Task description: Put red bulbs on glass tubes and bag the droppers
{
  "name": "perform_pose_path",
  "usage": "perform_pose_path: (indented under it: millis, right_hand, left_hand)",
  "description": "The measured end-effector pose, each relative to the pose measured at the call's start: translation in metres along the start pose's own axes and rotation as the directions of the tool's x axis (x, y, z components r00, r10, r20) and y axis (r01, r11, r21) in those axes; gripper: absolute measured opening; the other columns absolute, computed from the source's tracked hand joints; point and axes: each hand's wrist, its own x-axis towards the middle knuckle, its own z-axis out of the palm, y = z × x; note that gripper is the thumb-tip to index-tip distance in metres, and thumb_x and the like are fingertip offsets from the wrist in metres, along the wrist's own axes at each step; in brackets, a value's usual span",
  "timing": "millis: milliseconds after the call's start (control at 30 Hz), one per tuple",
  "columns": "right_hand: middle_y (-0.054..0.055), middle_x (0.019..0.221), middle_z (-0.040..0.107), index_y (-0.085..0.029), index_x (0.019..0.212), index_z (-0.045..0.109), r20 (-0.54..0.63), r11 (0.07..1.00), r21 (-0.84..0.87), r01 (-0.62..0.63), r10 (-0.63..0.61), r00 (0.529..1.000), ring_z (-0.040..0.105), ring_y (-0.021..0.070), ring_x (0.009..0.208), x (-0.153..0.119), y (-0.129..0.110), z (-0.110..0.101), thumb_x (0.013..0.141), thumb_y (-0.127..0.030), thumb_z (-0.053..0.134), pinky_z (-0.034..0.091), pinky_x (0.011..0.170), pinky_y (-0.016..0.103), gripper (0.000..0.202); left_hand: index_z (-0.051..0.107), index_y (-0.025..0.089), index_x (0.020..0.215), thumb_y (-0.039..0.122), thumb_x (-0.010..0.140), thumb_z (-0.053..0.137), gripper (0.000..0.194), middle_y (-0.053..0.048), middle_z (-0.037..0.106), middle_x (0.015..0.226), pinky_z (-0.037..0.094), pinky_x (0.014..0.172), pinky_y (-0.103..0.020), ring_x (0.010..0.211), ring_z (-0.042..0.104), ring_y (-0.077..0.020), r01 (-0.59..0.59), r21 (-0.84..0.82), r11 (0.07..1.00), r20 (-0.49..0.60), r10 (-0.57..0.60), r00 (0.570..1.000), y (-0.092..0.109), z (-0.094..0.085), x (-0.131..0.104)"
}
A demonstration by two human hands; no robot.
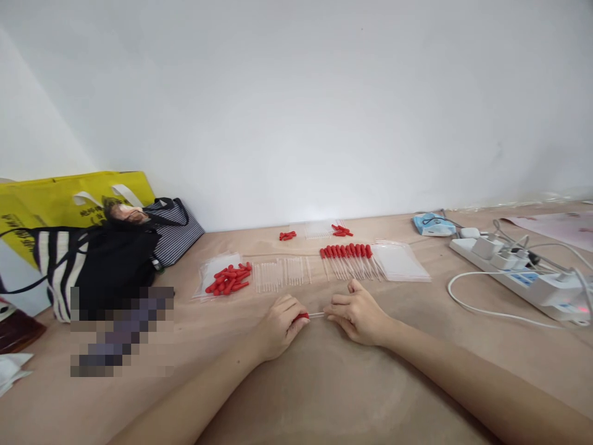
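My left hand [283, 321] pinches a red rubber bulb [302, 316] near the middle of the table. A thin clear tube [317, 314] runs from the bulb to my right hand [354, 312], whose fingers are closed on its other end. Just beyond lie clear tubes [269, 277] side by side. To their right is a row of tubes with red bulbs [346, 251] on their far ends. A pile of loose red bulbs [228, 279] rests on clear plastic bags [204, 278] at the left.
Clear bags [402, 262] lie right of the row. Farther back are small red bulb groups [288, 235]. A power strip [523, 278] with white cables occupies the right. Black [111, 259], striped [173, 232] and yellow bags [60, 191] stand left. The wall [296, 111] rises behind.
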Motion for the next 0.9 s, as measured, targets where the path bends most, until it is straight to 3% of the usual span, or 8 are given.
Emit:
perform_pose_path:
  millis: [567,800,900]
  right_hand:
    - [0.002,0.069,0.058,-0.018,0.079,0.059,0.012,0.998,0.051,-0.039,0.038,0.999,0.044,0.0104,0.059,0.0036,-0.0077,0.0080,0.087,-0.020,0.033,0.020,0.064,0.029,0.027]
    - [0.003,0.075,0.061,-0.018,0.087,0.059,0.005,0.992,0.084,-0.097,0.097,0.995,0.048,0.0115,0.066,0.0040,-0.0029,0.0029,0.088,-0.022,0.034,0.022,0.065,0.028,0.025]
    - [0.003,0.074,0.060,-0.019,0.087,0.060,-0.008,0.995,0.061,-0.073,0.074,0.997,0.048,0.0135,0.071,0.0033,-0.0026,0.0010,0.087,-0.026,0.038,0.022,0.066,0.029,0.023]
  left_hand:
    - [0.054,0.016,0.079,0.024,0.087,0.035,0.021,-0.006,0.056,0.077,0.040,0.070,-0.030,0.074,0.048,-0.0168,-0.046,-0.037,0.998,0.033,0.047,0.998,-0.0034,0.0044,-0.0014]
    - [0.057,0.016,0.078,0.030,0.085,0.043,0.021,-0.004,0.059,0.073,0.040,0.068,-0.029,0.070,0.050,-0.0158,0.026,-0.032,0.999,-0.080,-0.029,0.996,-0.0045,0.0007,-0.0001]
    - [0.060,0.016,0.077,0.027,0.085,0.044,0.021,-0.003,0.059,0.070,0.039,0.069,-0.029,0.068,0.051,-0.0154,0.013,-0.035,0.999,-0.076,-0.015,0.997,-0.0076,0.0000,-0.0010]
